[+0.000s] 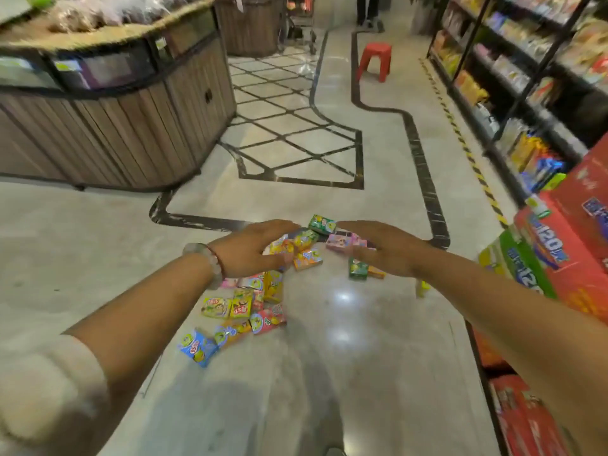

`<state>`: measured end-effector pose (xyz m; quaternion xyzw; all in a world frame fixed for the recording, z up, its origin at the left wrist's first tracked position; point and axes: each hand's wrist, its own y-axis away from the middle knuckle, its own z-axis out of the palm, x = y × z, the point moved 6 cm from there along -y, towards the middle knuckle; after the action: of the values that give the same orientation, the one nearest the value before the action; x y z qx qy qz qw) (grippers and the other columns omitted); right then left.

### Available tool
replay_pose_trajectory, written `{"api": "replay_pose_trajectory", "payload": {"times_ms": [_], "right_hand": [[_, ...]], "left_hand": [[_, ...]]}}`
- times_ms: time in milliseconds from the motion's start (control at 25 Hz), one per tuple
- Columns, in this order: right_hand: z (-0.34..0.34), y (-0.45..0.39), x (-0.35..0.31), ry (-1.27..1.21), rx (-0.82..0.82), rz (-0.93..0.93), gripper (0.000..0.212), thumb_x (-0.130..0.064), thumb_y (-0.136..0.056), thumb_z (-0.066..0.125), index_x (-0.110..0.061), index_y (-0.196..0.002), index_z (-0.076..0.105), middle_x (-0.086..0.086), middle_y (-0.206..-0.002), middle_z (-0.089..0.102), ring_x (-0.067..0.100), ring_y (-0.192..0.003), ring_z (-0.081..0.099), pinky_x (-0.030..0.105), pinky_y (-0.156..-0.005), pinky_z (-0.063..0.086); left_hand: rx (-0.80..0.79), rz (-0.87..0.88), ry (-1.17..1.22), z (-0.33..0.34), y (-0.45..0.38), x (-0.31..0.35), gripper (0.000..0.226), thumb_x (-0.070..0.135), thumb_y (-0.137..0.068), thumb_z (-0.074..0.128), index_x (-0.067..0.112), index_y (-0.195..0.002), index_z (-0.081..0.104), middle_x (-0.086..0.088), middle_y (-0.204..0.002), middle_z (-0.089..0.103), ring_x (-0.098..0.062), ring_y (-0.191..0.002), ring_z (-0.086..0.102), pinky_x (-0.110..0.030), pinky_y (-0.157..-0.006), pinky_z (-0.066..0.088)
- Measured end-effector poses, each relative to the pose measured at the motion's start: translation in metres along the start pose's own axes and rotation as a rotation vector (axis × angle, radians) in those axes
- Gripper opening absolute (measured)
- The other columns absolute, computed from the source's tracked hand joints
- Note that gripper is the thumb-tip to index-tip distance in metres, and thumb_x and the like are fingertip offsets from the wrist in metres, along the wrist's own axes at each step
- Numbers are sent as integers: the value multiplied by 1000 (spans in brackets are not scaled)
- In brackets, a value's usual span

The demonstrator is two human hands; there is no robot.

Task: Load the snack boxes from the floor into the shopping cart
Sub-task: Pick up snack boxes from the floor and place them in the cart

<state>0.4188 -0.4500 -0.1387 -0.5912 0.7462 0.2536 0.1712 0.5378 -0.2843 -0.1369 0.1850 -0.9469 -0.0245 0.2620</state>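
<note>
Several small colourful snack boxes (250, 304) lie scattered on the shiny tiled floor (98, 241). A green box (321, 223) lies at the far end of the pile, a pink box (339, 242) beside it, and a blue box (196, 347) nearest me. My left hand (253, 248) reaches over the far boxes with fingers stretched out, palm down. My right hand (378, 248) hovers flat over the pink box and another green box (357, 268). Neither hand grips anything. No shopping cart is near the pile.
A wooden produce stand (115, 120) fills the left side. Shelves of packaged goods (526, 77) run along the right, with red cartons (566, 245) stacked close by my right arm. A red plastic stool (375, 59) stands in the aisle ahead; a person's legs (367, 9) show farther back.
</note>
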Motion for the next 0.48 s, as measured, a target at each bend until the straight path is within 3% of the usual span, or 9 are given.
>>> {"api": "replay_pose_trajectory", "payload": {"times_ms": [120,320,480], "right_hand": [[44,-67,25,-55,-69,7,51,-32,-95,53,-26,-143,38,-12,-142,40,9,-132,38,16,-107,26],[127,-180,56,20,-247,6,53,-39,-97,45,-28,-147,31,-5,-151,35,12,-135,36,9,-88,27],[205,-274,86,-14,-294,21,51,-34,-98,46,-27,-147,31,-7,-151,34,15,-131,41,9,-86,26]], "left_hand": [[-8,-121,88,30,-20,-76,77,61,-78,43,22,-144,30,4,-148,33,-9,-133,30,-12,-103,17],[-15,-265,187,74,-48,-204,91,69,-67,31,21,-144,31,2,-148,35,-11,-135,31,-20,-109,21],[13,-365,172,124,-79,-308,94,72,-64,28,22,-145,29,0,-150,32,-19,-138,30,-28,-112,24]]}}
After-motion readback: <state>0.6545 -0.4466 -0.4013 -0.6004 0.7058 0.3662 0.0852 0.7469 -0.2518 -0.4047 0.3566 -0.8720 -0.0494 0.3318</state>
